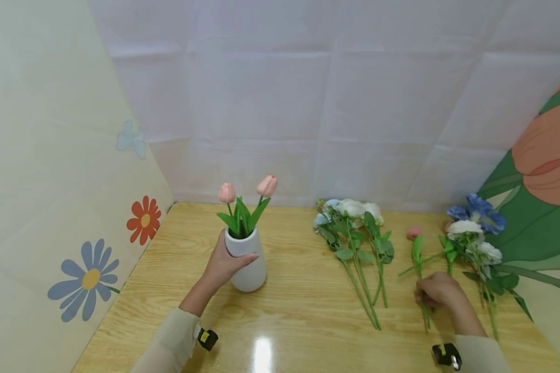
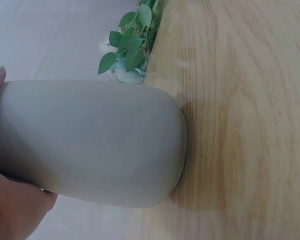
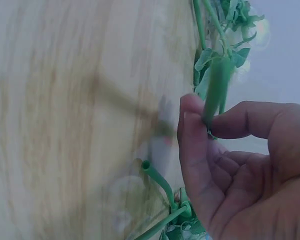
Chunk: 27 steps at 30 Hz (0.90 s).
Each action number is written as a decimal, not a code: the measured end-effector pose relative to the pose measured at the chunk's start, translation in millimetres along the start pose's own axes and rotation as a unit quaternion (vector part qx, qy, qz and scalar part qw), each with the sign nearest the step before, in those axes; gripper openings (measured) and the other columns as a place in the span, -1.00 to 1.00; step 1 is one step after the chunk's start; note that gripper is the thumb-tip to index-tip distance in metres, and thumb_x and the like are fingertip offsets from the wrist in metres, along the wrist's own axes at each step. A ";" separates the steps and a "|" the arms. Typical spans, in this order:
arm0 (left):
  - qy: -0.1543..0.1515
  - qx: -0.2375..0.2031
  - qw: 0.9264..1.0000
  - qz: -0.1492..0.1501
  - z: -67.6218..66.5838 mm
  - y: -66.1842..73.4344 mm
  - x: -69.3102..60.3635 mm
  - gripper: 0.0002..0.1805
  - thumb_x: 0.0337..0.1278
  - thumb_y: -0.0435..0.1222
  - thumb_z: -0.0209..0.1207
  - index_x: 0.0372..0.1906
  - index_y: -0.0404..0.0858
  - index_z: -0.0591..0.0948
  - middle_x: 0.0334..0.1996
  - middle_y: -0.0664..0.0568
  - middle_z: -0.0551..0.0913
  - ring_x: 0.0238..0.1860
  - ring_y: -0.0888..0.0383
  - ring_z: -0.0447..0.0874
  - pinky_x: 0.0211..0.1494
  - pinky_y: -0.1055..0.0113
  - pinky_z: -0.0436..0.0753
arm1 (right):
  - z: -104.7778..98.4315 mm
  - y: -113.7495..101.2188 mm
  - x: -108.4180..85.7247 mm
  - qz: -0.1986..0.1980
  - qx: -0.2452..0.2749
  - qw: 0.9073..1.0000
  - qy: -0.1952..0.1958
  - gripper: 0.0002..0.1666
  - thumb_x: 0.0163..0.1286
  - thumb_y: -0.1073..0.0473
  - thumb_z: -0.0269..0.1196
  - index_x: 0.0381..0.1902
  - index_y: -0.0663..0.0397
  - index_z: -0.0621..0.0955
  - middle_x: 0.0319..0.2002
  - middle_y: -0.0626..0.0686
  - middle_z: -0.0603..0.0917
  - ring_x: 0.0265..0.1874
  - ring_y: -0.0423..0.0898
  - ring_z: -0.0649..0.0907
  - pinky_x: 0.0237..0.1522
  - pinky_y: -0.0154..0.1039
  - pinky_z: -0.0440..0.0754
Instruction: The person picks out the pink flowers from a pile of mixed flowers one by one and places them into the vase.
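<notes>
A white vase [image 1: 249, 269] stands upright on the table at left of centre, holding two pink tulips [image 1: 267, 186] with green leaves. My left hand [image 1: 226, 264] grips the vase's upper part; in the left wrist view the vase [image 2: 95, 140] meets the tabletop at its base. On the right, my right hand [image 1: 438, 290] pinches the green stem of a pink tulip [image 1: 414, 232] between thumb and finger. In the right wrist view that stem [image 3: 219, 87] passes between the fingertips, above the wood surface. The tulip's bloom is hidden there.
White and pale blue flowers [image 1: 352, 210] with long stems lie on the table [image 1: 298, 331] between the hands. Farther right lie more white flowers [image 1: 466, 229] and a blue flower [image 1: 485, 215]. A pale cloth backdrop [image 1: 261, 103] rises behind the table's far edge.
</notes>
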<state>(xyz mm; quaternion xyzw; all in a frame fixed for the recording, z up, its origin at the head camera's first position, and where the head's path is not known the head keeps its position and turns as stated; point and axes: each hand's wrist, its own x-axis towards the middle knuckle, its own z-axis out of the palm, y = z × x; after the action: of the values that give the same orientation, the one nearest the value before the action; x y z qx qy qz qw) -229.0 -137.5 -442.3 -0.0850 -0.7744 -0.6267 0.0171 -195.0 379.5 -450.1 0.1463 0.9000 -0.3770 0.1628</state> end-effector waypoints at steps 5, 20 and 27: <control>0.001 0.006 1.000 0.003 0.3 -0.6 0.4 0.06 -0.01 -0.20 0.53 0.51 -0.15 0.11 0.27 -0.13 0.46 0.24 -0.14 0.48 0.27 -0.22 0.46 | 1.5 -2.5 -2.4 -0.005 0.058 0.998 -0.018 -0.55 0.50 0.26 -0.06 -0.41 0.40 0.68 -0.57 -0.01 0.70 -0.52 -0.14 0.66 -0.40 -0.22 0.63; -0.004 0.001 1.000 -0.007 -0.6 -0.8 2.0 0.05 -0.01 -0.22 0.53 0.51 -0.11 0.11 0.27 -0.12 0.46 0.25 -0.13 0.47 0.31 -0.22 0.43 | 5.0 -12.6 -7.7 -0.032 0.088 0.995 -0.034 -0.56 0.58 0.25 -0.06 -0.10 0.64 0.55 -0.48 -0.01 0.74 -0.45 -0.15 0.72 -0.30 -0.17 0.70; -0.003 -0.004 1.000 -0.008 0.2 -0.5 1.5 0.04 -0.01 -0.22 0.53 0.50 -0.12 0.13 0.26 -0.12 0.47 0.24 -0.12 0.48 0.30 -0.21 0.44 | 10.9 -19.4 -11.2 -0.047 0.083 0.995 -0.038 -0.56 0.60 0.24 -0.06 -0.07 0.64 0.54 -0.44 0.00 0.75 -0.40 -0.13 0.73 -0.25 -0.14 0.71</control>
<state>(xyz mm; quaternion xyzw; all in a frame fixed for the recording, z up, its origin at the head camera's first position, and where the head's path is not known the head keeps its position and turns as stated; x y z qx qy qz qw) -230.5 -137.2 -442.6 -0.0808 -0.7728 -0.6294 0.0093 -190.3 356.9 -440.6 0.1026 0.8645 -0.4630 0.1667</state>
